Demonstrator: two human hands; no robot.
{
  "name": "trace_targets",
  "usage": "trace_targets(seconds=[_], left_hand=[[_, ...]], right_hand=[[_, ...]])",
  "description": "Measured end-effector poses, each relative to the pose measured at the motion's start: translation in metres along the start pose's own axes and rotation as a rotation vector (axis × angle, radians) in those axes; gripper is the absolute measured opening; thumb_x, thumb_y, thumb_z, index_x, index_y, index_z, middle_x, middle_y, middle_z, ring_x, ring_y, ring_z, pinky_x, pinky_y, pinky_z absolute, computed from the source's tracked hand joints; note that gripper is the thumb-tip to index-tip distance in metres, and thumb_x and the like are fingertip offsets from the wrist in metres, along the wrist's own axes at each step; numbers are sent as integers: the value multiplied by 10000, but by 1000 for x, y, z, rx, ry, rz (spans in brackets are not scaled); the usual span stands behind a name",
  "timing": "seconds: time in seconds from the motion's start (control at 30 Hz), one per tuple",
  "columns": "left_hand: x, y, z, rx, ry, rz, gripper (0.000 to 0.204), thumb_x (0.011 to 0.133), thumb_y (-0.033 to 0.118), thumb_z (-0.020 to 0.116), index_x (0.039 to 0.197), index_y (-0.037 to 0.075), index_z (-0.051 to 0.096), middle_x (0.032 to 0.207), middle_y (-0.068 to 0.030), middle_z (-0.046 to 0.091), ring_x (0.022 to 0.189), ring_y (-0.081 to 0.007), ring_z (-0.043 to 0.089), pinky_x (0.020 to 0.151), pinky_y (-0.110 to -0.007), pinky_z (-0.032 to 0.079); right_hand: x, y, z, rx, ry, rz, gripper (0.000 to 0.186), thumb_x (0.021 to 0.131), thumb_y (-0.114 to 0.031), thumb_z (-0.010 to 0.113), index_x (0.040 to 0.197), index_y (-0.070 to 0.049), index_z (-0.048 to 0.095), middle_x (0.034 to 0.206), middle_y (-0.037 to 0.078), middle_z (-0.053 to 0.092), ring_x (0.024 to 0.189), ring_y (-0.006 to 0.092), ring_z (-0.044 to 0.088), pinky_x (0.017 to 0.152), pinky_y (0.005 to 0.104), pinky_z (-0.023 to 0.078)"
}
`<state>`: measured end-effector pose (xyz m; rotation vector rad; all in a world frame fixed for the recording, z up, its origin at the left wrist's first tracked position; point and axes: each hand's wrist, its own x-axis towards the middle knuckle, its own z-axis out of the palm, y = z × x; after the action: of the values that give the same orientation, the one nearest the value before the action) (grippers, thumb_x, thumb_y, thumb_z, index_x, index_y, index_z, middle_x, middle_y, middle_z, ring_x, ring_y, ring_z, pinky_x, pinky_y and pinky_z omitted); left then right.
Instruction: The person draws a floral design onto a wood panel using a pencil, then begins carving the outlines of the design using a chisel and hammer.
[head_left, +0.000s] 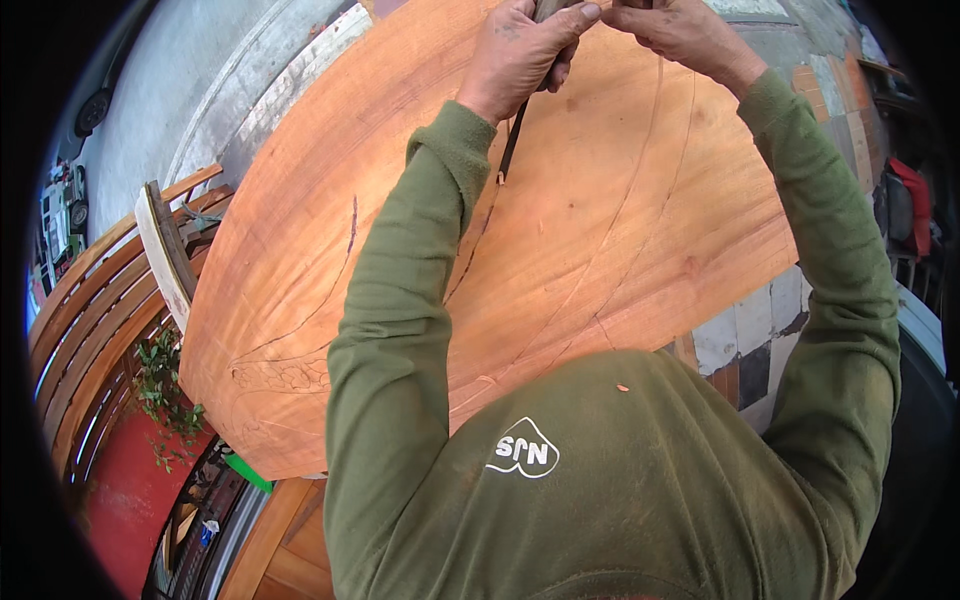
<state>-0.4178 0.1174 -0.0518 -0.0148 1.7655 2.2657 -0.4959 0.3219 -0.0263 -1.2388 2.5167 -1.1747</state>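
A large reddish-brown wooden panel (730, 170) with rounded edges lies in front of me, marked with several curved drawn lines. At the top edge of the head view, my left hand (518, 52) is wrapped around a chisel (514, 140) with a slim dark shaft. Its tip rests on the wood along a dark, cut-looking line (474, 248), with a small wood curl (501, 179) beside it. My right hand (678, 35) is closed close to the left thumb; the picture's edge cuts off whatever its fingers hold. Near the panel's left end is a drawn leafy pattern (290, 372).
Slatted wooden furniture (95, 335) and a leafy plant (162, 395) stand at the left, beside a red surface (125, 500). Patchwork tiles (745, 330) show beyond the panel at right. Farther off are a red object (912, 205) and a parked vehicle (62, 215).
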Motion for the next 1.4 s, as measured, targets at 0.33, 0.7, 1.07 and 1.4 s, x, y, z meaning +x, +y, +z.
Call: trace_targets(seconds=[0.33, 0.7, 1.07, 1.4], left_hand=[[3, -4, 3, -34, -1, 28, 296, 988, 345, 750, 944, 134, 548, 602, 46, 501, 423, -54, 463, 384, -225, 350], [6, -6, 7, -12, 1, 8, 298, 983, 348, 757, 956, 126, 559, 598, 47, 494, 419, -55, 453, 386, -227, 349], [1, -9, 3, -12, -24, -18, 302, 987, 369, 748, 945, 131, 566, 625, 50, 503, 447, -45, 460, 409, -221, 364], [-7, -10, -7, 33, -21, -4, 287, 1001, 365, 723, 950, 123, 578, 628, 49, 498, 450, -50, 465, 414, -226, 365]], right_hand=[[13, -20, -24, 614, 704, 366, 520, 936, -98, 677, 1431, -123, 519, 739, -66, 461, 498, 40, 412, 429, 211, 313], [-8, -29, -80, 843, 315, 231, 407, 938, -160, 706, 1297, -30, 565, 862, -1, 627, 755, 142, 604, 689, 307, 492], [9, -10, -66, 437, 580, 460, 631, 953, -67, 654, 1555, -124, 470, 839, -58, 579, 568, 68, 466, 523, 245, 447], [1, 7, -49, 229, 269, 311, 632, 948, -9, 631, 1554, -72, 464, 1117, -16, 654, 749, 38, 511, 652, 206, 465]])
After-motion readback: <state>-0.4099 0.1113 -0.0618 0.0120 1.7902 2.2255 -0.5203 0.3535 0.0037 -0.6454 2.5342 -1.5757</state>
